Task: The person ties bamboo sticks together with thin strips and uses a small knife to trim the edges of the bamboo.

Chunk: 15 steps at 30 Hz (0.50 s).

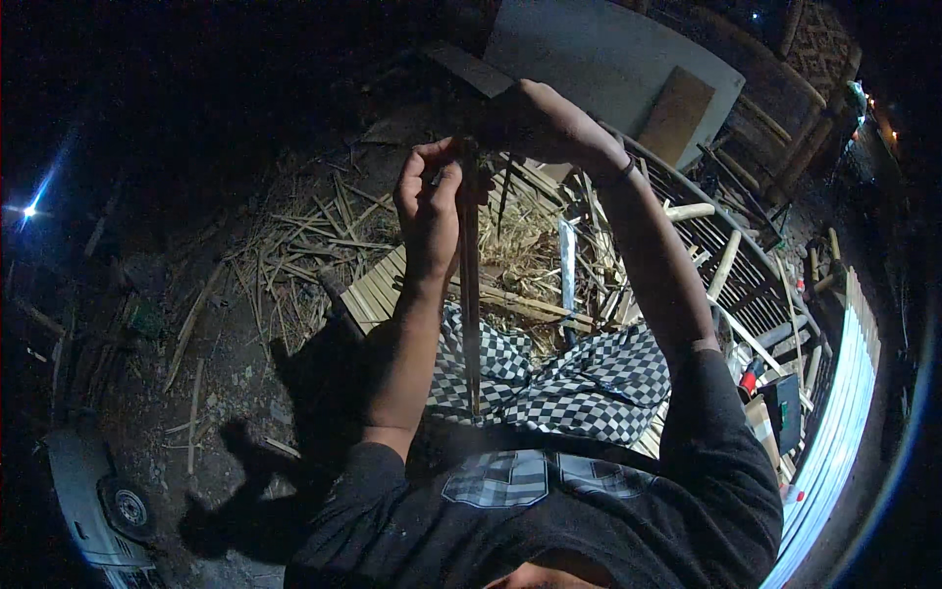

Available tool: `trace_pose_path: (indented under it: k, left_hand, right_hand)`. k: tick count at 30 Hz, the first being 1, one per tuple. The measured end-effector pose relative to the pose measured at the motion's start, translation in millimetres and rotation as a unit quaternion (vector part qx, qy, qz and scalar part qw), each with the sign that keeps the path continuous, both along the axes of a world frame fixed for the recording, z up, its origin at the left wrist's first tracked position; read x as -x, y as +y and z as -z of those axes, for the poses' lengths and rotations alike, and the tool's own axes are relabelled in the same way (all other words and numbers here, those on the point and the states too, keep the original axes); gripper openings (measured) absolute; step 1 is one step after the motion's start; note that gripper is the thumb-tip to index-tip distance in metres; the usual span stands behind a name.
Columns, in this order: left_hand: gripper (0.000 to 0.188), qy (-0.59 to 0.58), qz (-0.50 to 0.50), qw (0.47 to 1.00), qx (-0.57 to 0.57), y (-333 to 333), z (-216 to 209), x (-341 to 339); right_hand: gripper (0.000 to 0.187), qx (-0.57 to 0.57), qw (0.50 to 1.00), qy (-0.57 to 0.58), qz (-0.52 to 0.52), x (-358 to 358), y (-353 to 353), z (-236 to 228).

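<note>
Raised in front of me, my left hand [430, 196] is closed, its thumb and fingers pinching at the upper end of a long, thin, dark strip [471, 285]. The strip hangs nearly upright down to my lap. My right hand [525, 113] is bent over beside the strip's top; its fingers are lost in shadow, so what they hold does not show. Below the hands, a machete-like blade [567, 260] with a dark handle lies pointing away from me among pale shavings [515, 240]. Checkered black-and-white cloth [599, 393] covers my legs.
Split bamboo pieces [299, 240] litter the ground ahead and left. A slatted bamboo frame [731, 255] stands at the right, near long pale corrugated sheets [834, 422]. A large flat board [599, 69] lies at the back. A vehicle [93, 501] is at lower left.
</note>
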<state>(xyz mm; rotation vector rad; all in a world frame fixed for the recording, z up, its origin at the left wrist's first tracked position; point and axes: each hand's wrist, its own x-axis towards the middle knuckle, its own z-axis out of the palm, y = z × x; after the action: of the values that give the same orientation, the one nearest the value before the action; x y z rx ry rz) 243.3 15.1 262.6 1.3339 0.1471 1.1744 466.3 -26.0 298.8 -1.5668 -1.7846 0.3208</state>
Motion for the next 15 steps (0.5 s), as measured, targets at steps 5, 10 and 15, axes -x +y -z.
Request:
trace_pose_path:
  k: [5,10,15]
  left_hand:
    - [0.023,0.003,-0.009,1.000,0.027,2.5,9.6,1.5]
    - [0.027,-0.035,0.000,0.999,-0.006,-9.1,-3.4,0.3]
    - [0.022,-0.028,-0.006,0.998,-0.058,4.8,-1.9,0.7]
  right_hand:
    - [0.025,-0.022,0.938,0.288,-0.195,31.9,-23.8,-18.7]
    - [0.023,-0.060,0.938,0.328,-0.097,18.9,-19.5,-6.2]
    - [0.013,-0.062,0.974,0.199,-0.090,7.6,-18.6,7.7]
